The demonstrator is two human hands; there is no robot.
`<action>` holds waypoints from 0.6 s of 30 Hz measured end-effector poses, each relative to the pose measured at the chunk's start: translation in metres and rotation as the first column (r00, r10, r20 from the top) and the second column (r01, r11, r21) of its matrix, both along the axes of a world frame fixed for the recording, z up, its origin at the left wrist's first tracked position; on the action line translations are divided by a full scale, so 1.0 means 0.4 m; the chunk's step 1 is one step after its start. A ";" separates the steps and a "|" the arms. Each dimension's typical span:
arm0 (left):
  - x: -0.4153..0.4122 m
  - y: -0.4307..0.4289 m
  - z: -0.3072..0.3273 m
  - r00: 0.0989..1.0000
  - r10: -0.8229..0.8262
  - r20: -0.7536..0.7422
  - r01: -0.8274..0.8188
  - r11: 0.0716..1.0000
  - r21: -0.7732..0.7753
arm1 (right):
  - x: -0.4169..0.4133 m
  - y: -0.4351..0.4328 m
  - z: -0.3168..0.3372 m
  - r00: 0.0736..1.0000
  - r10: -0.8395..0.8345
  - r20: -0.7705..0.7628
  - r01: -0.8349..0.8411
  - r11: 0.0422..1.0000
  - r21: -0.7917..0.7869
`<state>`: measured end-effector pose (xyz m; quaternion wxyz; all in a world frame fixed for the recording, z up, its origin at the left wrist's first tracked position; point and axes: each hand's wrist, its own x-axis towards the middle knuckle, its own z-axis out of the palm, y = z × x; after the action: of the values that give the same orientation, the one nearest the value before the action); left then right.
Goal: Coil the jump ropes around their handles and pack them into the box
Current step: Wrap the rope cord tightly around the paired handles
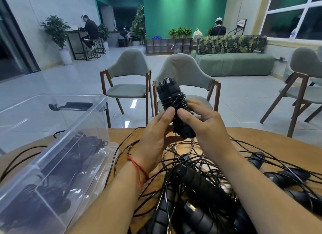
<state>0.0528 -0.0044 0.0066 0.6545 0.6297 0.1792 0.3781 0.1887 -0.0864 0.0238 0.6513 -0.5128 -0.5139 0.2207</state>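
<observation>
- Jump rope bundle [171, 101]: black, its handles laid together with thin cord wound round their middle; held tilted in the air above the far edge of the surface, upper end leaning left.
- Left hand [156, 129]: grasping the bundle from the left, thumb pressed on the coils; a red string [137, 167] circles the wrist.
- Right hand [203, 122]: grasping the bundle from the right, thumb on the front, fingers curled round the far side.
- Box [111, 157]: clear plastic, on the left of the surface, lid raised; coiled black ropes [78, 150] lie inside.
- Loose ropes [191, 186]: a tangle of black cords and ribbed handles on the surface, below and between the forearms, spreading right.
- Surface [261, 143]: wooden, rounded edge.
- Chairs [129, 76]: grey seats on wooden legs, just beyond the surface.
</observation>
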 end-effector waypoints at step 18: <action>-0.117 -0.088 0.160 0.943 0.333 -0.009 -0.331 0.940 0.081 | -0.089 -0.006 0.171 0.983 0.169 0.067 -0.157 0.976 -0.150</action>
<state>0.0060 -0.0394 0.0704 0.5540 0.6199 0.2752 0.4828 0.1531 -0.0889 0.0920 0.5714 -0.5229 -0.5624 0.2893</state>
